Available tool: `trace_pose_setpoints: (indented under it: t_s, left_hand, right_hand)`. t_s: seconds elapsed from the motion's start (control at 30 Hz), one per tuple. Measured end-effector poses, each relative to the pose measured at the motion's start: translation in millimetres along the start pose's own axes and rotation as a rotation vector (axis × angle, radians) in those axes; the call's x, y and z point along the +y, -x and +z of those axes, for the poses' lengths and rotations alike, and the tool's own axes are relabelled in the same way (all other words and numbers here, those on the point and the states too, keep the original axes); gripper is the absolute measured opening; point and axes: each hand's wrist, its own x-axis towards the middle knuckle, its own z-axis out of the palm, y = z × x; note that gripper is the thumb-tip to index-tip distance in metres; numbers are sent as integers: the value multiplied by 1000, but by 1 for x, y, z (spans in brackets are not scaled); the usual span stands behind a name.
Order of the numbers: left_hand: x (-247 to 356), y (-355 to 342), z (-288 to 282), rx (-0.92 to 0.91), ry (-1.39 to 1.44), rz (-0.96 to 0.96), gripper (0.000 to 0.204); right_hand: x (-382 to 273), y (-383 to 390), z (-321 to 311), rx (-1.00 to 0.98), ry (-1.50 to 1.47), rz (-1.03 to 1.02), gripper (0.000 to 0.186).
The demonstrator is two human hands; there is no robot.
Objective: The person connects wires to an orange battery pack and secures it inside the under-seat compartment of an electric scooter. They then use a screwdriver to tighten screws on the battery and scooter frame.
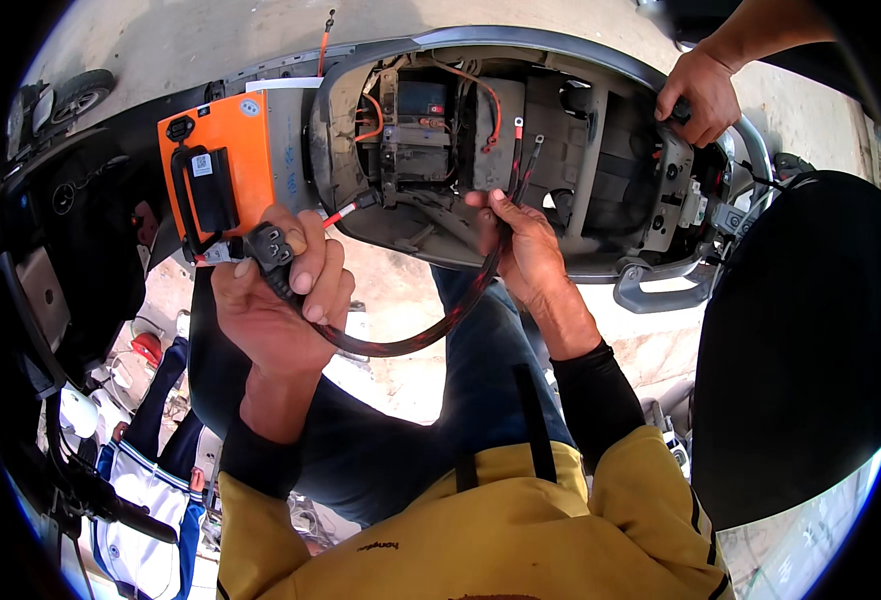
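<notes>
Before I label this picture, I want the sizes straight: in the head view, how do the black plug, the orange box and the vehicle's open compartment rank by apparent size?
1. Open compartment, by far
2. Orange box
3. Black plug, in the left hand: smallest, even though it seems nearer the camera

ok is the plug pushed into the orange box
No, the left hand holds the plug with its slotted end bare and facing the camera, not the orange box.

The scooter body (560, 45) carries an orange box (245, 135) — black handle (181, 200) uppermost — beside an open compartment (550, 135) holding orange wires (496, 112).
</notes>
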Motion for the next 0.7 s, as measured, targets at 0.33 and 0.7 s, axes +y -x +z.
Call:
trace_pose_setpoints:
  t_s: [0.33, 0.7]
  left_hand:
    - [-38, 1, -14, 326, -946, -307, 44]
    - [-72, -23, -40, -289, -2143, -172, 31]
  right_hand:
    - [0, 5, -56, 78, 401, -207, 54]
    - [0, 21, -52, -102, 438, -200, 52]
